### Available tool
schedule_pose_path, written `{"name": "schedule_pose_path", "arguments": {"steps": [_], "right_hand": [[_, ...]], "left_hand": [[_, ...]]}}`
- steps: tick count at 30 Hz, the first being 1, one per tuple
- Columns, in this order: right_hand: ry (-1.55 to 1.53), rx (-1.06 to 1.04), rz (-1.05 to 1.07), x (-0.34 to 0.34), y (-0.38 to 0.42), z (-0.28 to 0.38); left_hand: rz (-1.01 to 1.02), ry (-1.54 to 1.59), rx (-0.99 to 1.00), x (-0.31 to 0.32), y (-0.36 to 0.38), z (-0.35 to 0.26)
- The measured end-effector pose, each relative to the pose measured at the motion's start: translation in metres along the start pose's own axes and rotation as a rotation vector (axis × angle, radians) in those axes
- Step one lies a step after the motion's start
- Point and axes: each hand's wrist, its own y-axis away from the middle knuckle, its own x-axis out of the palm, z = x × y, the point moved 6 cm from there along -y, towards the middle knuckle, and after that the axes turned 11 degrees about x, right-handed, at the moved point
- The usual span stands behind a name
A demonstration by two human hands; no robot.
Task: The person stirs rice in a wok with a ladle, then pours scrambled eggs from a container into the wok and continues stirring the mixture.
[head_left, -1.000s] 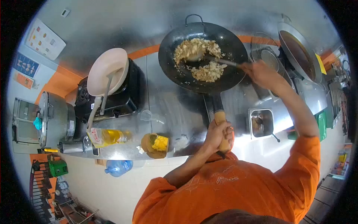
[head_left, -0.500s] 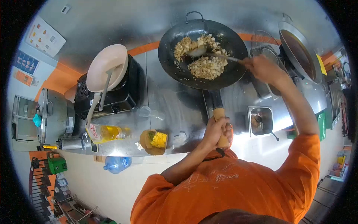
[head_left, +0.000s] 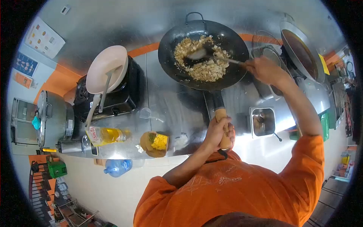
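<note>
We look down on a long steel counter (head_left: 170, 113) in a kitchen, with a person in an orange shirt (head_left: 234, 196) at its near edge. Largest on it is a black wok (head_left: 231, 39), right of centre and toward the far side, its wooden handle (head_left: 220, 112) pointing at the person; what supports it underneath we cannot see. At the far right stands a wide pan (head_left: 289, 26) of dark liquid; at the left, a black stove (head_left: 130, 99) carries a pale pan (head_left: 99, 68). Inside the wok lies a broad scatter of rice-like food (head_left: 210, 70), curving from the left side round the far edge and down to a thicker near portion. A second ago we saw two heaps with a dark gap between them; now they join along the right, which we read as the food being spread and mixed more evenly, though a bare patch remains in the middle. The person's left hand (head_left: 218, 133) is wrapped firmly round the wooden handle; the right hand (head_left: 265, 70), fingers curled in, grips the end of a long ladle (head_left: 230, 60), whose bowl rests among the grains, left of the wok's middle. Smallest, near left, we find an oil bottle (head_left: 111, 135) lying on its side.
</note>
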Motion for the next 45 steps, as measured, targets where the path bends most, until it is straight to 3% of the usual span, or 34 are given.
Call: {"name": "schedule_pose_path", "arguments": {"steps": [2, 4, 5, 7, 9, 11, 15, 17, 22, 24, 28, 31, 33, 37, 39, 45], "right_hand": [[0.014, 0.079, -0.074, -0.005, -0.005, -0.01], [-0.005, -0.137, 0.098, -0.016, 0.026, -0.005], [-0.006, -0.137, 0.102, -0.007, 0.016, -0.002], [-0.048, -0.048, -0.086, 0.014, -0.014, 0.004], [-0.049, 0.013, -0.095, 0.006, -0.013, -0.002], [-0.054, -0.188, -0.071, -0.009, 0.012, -0.007], [-0.018, -0.22, -0.18, 0.031, -0.009, -0.002], [0.075, -0.101, -0.115, 0.016, -0.011, -0.013], [0.073, -0.088, -0.013, -0.007, 0.017, 0.015], [0.159, -0.215, -0.229, -0.059, 0.006, 0.023], [0.105, -0.166, -0.196, -0.09, -0.044, 0.029], [0.303, -0.317, -0.219, -0.095, -0.064, 0.033], [0.217, -0.106, -0.153, -0.119, -0.056, 0.033], [0.312, -0.136, -0.186, -0.115, -0.075, 0.03], [0.236, -0.214, -0.322, -0.133, -0.072, 0.013], [0.365, -0.164, -0.449, -0.14, -0.064, 0.015]], "left_hand": [[0.015, -0.033, 0.045, 0.001, 0.0, -0.012], [0.039, -0.017, 0.065, 0.006, -0.002, -0.019], [0.045, -0.003, 0.054, 0.006, 0.001, -0.016], [0.016, 0.001, 0.038, 0.002, 0.002, -0.003], [0.012, -0.011, 0.064, 0.0, -0.002, -0.009], [0.028, -0.035, 0.068, -0.002, -0.001, -0.014], [-0.063, -0.037, 0.035, -0.005, 0.007, -0.001], [0.007, -0.046, 0.056, -0.003, 0.0, -0.014], [-0.025, -0.02, 0.035, -0.006, 0.007, -0.001], [0.029, -0.004, 0.041, 0.0, -0.001, -0.012], [0.04, 0.003, 0.04, 0.003, -0.001, -0.012], [-0.034, -0.019, 0.021, 0.0, -0.002, -0.012], [-0.015, -0.005, 0.033, 0.001, 0.0, -0.012], [-0.017, 0.006, 0.018, 0.003, -0.004, -0.011], [-0.006, -0.025, 0.051, 0.001, -0.001, -0.011], [-0.053, -0.048, 0.047, 0.002, 0.001, -0.014]]}}
